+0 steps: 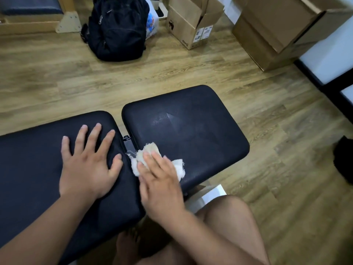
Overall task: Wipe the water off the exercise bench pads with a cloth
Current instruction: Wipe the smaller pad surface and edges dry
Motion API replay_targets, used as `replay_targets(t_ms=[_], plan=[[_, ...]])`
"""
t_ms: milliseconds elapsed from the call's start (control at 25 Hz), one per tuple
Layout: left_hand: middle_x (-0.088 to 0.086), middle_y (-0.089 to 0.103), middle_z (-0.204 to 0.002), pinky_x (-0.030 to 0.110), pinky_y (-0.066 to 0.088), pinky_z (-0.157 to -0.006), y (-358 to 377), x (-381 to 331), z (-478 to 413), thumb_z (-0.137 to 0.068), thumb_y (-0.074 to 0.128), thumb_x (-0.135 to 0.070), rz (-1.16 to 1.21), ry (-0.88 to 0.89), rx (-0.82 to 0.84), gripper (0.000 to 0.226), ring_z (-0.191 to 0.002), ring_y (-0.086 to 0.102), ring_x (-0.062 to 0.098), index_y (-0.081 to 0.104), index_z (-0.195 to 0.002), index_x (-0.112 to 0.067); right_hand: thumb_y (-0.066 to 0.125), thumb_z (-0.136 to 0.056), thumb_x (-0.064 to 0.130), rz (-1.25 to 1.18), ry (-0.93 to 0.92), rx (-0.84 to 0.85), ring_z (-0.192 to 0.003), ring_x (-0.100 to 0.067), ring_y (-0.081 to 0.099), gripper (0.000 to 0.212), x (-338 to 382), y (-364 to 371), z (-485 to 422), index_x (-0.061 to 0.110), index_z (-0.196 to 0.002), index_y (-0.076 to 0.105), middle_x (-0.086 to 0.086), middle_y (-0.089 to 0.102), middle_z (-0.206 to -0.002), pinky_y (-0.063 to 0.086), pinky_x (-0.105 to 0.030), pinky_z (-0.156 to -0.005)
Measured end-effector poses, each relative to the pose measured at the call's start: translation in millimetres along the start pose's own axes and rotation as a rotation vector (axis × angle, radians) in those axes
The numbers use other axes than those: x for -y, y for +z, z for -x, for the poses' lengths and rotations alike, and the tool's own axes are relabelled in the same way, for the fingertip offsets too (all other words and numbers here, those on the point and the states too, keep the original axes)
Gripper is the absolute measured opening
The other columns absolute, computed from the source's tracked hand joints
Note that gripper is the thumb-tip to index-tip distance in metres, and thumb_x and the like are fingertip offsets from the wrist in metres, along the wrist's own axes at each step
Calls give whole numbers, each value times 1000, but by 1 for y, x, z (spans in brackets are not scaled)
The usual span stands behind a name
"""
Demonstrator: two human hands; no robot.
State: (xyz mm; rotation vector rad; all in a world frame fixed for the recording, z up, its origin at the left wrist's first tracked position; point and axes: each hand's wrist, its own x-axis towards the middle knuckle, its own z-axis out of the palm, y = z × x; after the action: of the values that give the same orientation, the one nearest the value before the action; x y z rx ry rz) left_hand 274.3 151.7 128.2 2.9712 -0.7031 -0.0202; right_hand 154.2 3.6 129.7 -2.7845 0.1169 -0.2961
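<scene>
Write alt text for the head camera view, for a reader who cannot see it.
A person's right hand presses a frayed white cloth onto the near corner of the smaller black bench pad, while the left hand rests flat on the longer pad. A black backpack and cardboard boxes sit on the wood floor beyond.

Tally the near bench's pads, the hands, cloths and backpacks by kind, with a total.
Bench pads: 2 (long pad, seat pad)
Hands: 2 (left hand flat on the long pad, right hand pressing the cloth on the seat pad)
Cloths: 1
Backpacks: 1 (black backpack on the floor)
Total: 6
</scene>
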Motion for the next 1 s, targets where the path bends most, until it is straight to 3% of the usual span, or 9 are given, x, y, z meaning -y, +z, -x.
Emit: replay_targets(t_ms=[80,240,360,440,560,640,720,840,1000], plan=[[6,27,-161,59,7,-119,-1,1,0,-92,22,-58,7,-2,-1,68,-151,12,28,36,-151,-28,46,-85,20,108,-119,68,-136,-17,40,40,-57,-21,-4,27,-121,63,4,56,-137,22,-56,-114],[6,26,-161,58,5,-120,2,1,1,-93,22,-59,-14,-3,-11,68,-151,10,28,33,-152,-28,45,-94,20,155,456,26,-135,-18,43,34,-193,-82,-49,21,-122,65,-2,55,-139,18,-57,-114],[6,25,-162,59,5,-120,1,1,-1,-93,21,-59,-22,2,1,68,-152,9,28,32,-152,-29,39,-93,24,123,631,-65,-121,-34,52,37,-159,-68,-86,13,-118,63,-9,56,-133,35,-46,-104],[5,25,-162,59,5,-120,1,1,-1,-93,21,-59,-22,-3,3,68,-152,10,28,32,-152,-29,42,-93,19,106,490,-23,-119,-37,50,34,-88,-32,-97,13,-120,62,-10,54,-134,35,-46,-105],[6,27,-161,59,7,-119,0,1,0,-92,24,-58,-2,6,-3,68,-151,12,28,35,-152,-28,45,-96,18,80,13,219,-139,-20,33,37,2,1,-105,22,-131,57,2,48,-145,9,-44,-119],[4,24,-162,58,6,-120,-1,0,-1,-92,21,-60,-7,-3,-4,68,-151,10,27,31,-152,-30,42,-99,25,143,-130,288,-140,-10,32,37,-32,-8,-127,32,-134,53,10,43,-148,0,-49,-117],[3,19,-164,58,3,-120,1,1,-1,-93,18,-61,-14,-3,4,68,-152,5,26,26,-153,-32,41,-99,30,221,20,202,-132,-16,45,35,-110,-27,-140,34,-129,57,7,50,-143,6,-52,-114],[3,17,-164,58,1,-120,2,0,-1,-92,18,-61,10,-9,-3,68,-152,3,26,26,-153,-33,41,-97,37,294,481,158,-125,-32,51,37,-219,-77,-152,26,-128,59,-4,52,-141,20,-45,-114],[3,20,-163,58,2,-120,1,-1,0,-91,21,-60,12,-11,-6,68,-152,5,27,30,-152,-32,43,-94,32,148,591,32,-117,-37,54,35,-184,-75,-145,19,-119,63,-12,57,-132,42,-37,-96]])
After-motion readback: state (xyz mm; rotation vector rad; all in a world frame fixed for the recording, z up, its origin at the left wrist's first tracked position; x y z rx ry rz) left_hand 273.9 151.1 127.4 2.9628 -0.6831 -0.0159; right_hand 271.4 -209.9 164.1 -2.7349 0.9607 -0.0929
